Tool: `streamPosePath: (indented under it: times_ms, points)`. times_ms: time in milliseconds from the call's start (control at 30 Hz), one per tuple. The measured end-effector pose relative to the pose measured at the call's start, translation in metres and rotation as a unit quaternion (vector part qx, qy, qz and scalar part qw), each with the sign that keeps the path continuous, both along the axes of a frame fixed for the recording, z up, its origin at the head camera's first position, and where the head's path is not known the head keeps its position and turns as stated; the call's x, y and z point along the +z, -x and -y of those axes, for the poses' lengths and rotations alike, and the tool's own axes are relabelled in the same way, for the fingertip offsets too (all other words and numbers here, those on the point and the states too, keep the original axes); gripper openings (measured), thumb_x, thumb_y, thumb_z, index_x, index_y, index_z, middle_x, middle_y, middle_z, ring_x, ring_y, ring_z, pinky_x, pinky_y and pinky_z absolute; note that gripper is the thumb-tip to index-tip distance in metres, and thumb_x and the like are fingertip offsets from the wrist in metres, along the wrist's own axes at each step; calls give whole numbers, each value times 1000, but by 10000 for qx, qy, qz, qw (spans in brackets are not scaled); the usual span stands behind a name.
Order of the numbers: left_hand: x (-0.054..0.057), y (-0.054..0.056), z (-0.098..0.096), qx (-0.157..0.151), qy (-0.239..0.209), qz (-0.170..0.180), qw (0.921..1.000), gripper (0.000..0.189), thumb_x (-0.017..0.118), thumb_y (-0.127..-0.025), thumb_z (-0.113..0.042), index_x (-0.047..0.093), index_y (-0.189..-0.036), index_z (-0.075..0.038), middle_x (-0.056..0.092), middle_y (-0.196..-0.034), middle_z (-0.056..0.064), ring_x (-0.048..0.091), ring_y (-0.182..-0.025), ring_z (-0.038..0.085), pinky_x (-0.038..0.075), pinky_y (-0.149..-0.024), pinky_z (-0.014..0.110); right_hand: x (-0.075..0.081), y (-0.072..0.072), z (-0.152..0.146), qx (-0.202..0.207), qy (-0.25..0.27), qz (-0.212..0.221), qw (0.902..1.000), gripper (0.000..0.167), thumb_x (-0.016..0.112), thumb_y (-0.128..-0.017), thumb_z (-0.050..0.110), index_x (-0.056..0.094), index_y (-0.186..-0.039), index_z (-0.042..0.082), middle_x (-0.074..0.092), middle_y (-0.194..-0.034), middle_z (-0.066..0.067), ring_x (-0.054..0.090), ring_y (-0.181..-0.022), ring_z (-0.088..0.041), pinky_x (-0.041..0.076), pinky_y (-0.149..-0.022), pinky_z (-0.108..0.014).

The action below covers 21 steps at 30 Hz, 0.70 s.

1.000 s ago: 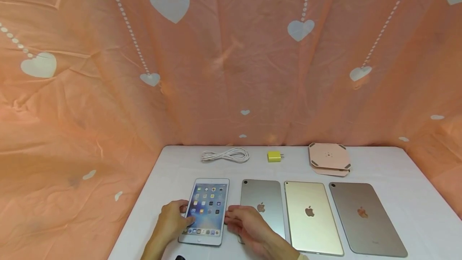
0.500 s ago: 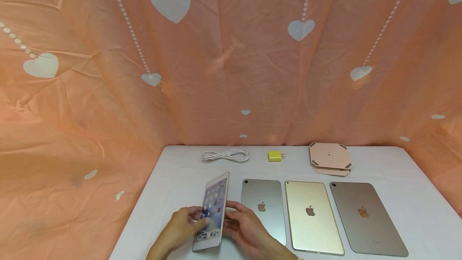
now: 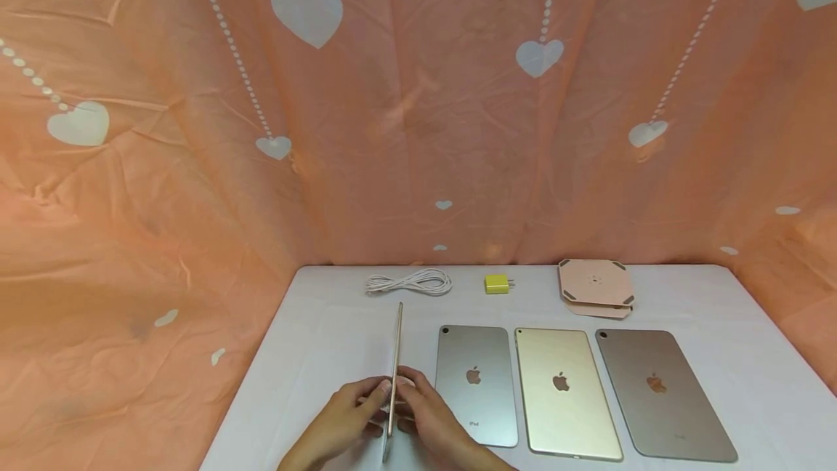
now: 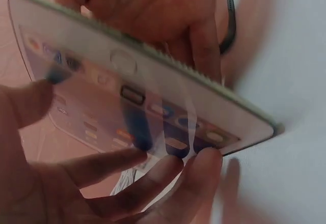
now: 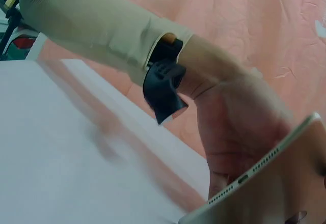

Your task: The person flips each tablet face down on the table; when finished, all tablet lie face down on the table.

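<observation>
A white-framed tablet (image 3: 395, 376) stands nearly edge-on between both hands, its lower end close over the table. Its lit screen with app icons and a round home button faces my left hand (image 3: 353, 413). In the left wrist view, the fingertips (image 4: 175, 163) and thumb of that hand press on the glass. My right hand (image 3: 434, 420) holds the tablet from the other side. In the right wrist view, the port and speaker holes show along the tablet's bottom edge (image 5: 243, 179); the tablet covers part of the right fingers.
Lying back up to the right are a silver tablet (image 3: 476, 405), a gold tablet (image 3: 569, 413) and a grey tablet (image 3: 667, 405). Behind them are a coiled white cable (image 3: 418, 282), a yellow charger plug (image 3: 496, 284) and a pink folded stand (image 3: 596, 282).
The tablet, face up at first, has been tilted up onto its edge, its screen turning left. Both hands have come closer together around it.
</observation>
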<state>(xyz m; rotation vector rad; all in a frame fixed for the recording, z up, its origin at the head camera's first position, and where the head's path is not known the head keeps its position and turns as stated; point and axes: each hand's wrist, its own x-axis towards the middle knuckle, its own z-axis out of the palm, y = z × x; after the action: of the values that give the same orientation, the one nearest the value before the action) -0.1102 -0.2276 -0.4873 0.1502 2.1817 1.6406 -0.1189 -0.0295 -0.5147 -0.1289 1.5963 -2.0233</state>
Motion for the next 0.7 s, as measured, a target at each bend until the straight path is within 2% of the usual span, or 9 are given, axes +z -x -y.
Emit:
streamPosePath:
  times_ms: [33,67,133,200,300,367,467,600,700]
  points:
    - [-3,1,3,-127,-102,-16,9999,67,49,-118,-41,49,-153,16,77,-123,21,79,-101,29,68,-83,40,-5,1,0,-25,-109,-20,9999,67,50,-115,45,37,-165,2,57,-153,-27,61,-137,-40,50,-117,-60]
    - [-4,1,4,-162,-231,11,9996,68,48,-118,-42,48,-154,16,77,-123,22,79,-103,30,68,-84,40,-9,3,1,-40,-170,-116,9998,68,53,-114,46,38,-165,3,57,-152,-27,63,-135,-38,52,-115,-59]
    - [-4,1,5,-209,-441,76,9988,69,46,-118,-44,48,-154,15,78,-122,22,79,-108,31,67,-87,41,-16,5,2,-117,-287,-44,9995,74,60,-110,53,41,-165,7,58,-151,-22,65,-131,-30,55,-112,-53]
    - [-4,0,6,-192,-526,166,9983,71,46,-117,-47,50,-154,13,78,-123,20,78,-111,29,67,-89,41,-19,6,2,-142,-397,-157,9990,80,64,-108,55,40,-165,4,60,-150,-23,66,-129,-28,58,-109,-50]
    - [-2,-1,7,-95,-615,368,9974,74,44,-117,-51,50,-154,13,78,-124,17,76,-111,26,66,-91,41,-13,5,4,-155,-540,-237,9981,85,66,-107,53,38,-164,-3,60,-150,-25,64,-133,-33,57,-110,-54]
    - [0,-1,8,-78,-632,433,9970,75,40,-118,-50,48,-155,15,77,-125,15,75,-112,25,65,-93,41,-5,3,4,-148,-715,-482,9962,82,65,-109,47,37,-163,-8,59,-149,-30,62,-136,-42,57,-109,-60]
    - [3,-3,8,-49,-681,532,9962,74,38,-119,-47,43,-156,17,76,-131,19,74,-117,28,65,-97,43,5,0,5,-217,-1108,-726,9910,76,66,-110,42,42,-161,-7,57,-151,-34,61,-135,-49,55,-108,-66]
    - [12,-6,8,149,-797,635,9947,72,42,-118,-43,40,-159,17,72,-137,25,74,-121,33,64,-100,46,11,-2,4,-249,-1536,-1001,9827,73,68,-108,43,47,-161,-1,54,-156,-36,64,-131,-47,55,-105,-68]
    - [14,-6,10,302,-967,613,9930,69,43,-118,-39,42,-157,18,72,-137,25,76,-116,26,65,-97,41,9,-2,4,-267,-1618,-1135,9799,72,72,-105,42,49,-161,3,56,-156,-32,66,-129,-43,57,-103,-65]
